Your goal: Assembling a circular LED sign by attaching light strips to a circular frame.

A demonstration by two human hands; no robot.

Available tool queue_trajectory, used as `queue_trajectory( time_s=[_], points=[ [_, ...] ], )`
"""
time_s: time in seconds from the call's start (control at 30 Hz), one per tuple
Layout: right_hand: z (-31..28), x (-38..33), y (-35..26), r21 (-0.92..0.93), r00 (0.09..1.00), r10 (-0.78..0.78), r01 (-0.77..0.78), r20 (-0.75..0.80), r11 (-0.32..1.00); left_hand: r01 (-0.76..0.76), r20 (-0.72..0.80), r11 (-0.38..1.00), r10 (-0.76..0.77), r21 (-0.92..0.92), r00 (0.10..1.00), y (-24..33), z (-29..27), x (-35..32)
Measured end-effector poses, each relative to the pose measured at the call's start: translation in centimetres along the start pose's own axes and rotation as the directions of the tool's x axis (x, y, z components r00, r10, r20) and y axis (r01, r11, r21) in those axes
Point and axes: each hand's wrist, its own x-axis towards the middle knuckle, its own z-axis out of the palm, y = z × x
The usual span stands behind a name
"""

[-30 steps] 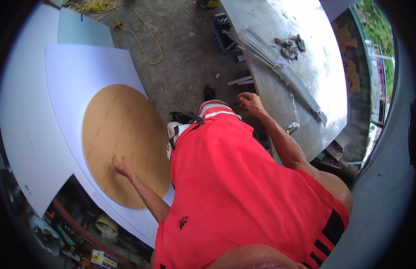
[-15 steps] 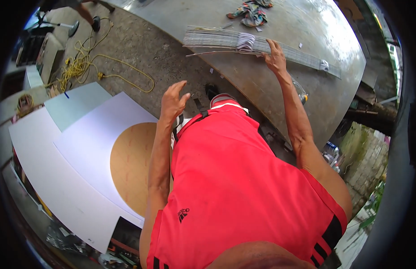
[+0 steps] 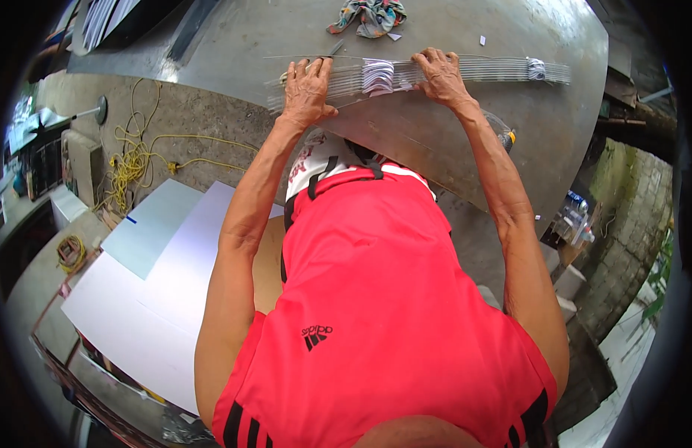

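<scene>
A bundle of long, thin whitish strips (image 3: 465, 71), wrapped in white bands at two places, lies across the grey metal table top. Over its left end my left hand (image 3: 309, 93) is laid from above, fingers curled round the strips and thumb on the near side. My right hand (image 3: 441, 78) grips the same bundle just right of the broader white band (image 3: 378, 77). One strip stands a little apart from the rest along the far side. The undersides of both hands' fingers are hidden.
A patterned rag (image 3: 368, 16) lies on the grey metal table (image 3: 249, 45) beyond the bundle. Near my right forearm is a clear bottle-like item with a yellow end (image 3: 508, 139). To the left, a yellow cord (image 3: 133, 160) tangles on the ground beside large pale sheets (image 3: 163, 299).
My left hand has moved forward from the air onto the bundle's left end. My right hand has closed on the bundle. The bundle now lies more level across the view, as my view has turned.
</scene>
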Motion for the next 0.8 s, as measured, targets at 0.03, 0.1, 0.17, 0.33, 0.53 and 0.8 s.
queue_trajectory(
  time_s=[0.03, 0.1, 0.17, 0.33, 0.53, 0.8],
  points=[
    [0.2, -0.4, -0.3, -0.015, 0.999, -0.007, 0.006, -0.049, 1.000, -0.037, -0.071, 0.999, 0.037, 0.005, 0.997, -0.2, 0.3, 0.1],
    [0.4, -1.0, -0.6, -0.020, 0.996, 0.010, -0.012, -0.092, 1.000, -0.095, -0.104, 0.995, 0.090, -0.043, 0.990, -0.6, 0.7, 0.4],
    [0.3, -1.6, -1.0, 0.006, 0.996, 0.046, -0.046, -0.078, 0.999, -0.118, -0.032, 0.980, 0.115, -0.159, 0.993, -1.1, 1.0, 0.4],
    [-0.6, -1.9, -1.8, -0.020, 0.989, 0.043, -0.046, -0.139, 0.999, -0.228, -0.187, 0.930, 0.179, -0.288, 0.966, -1.7, 1.5, 0.0],
    [-0.8, -1.4, -0.6, 0.087, 0.989, -0.017, 0.030, -0.144, 0.996, -0.247, -0.208, 0.917, 0.187, -0.315, 0.960, -2.4, 1.5, 0.8],
    [-0.5, 4.5, 2.4, 0.124, 0.988, -0.015, 0.035, -0.156, 0.992, -0.160, -0.211, 0.965, 0.116, -0.205, 0.971, -1.9, -1.7, 2.5]
  ],
)
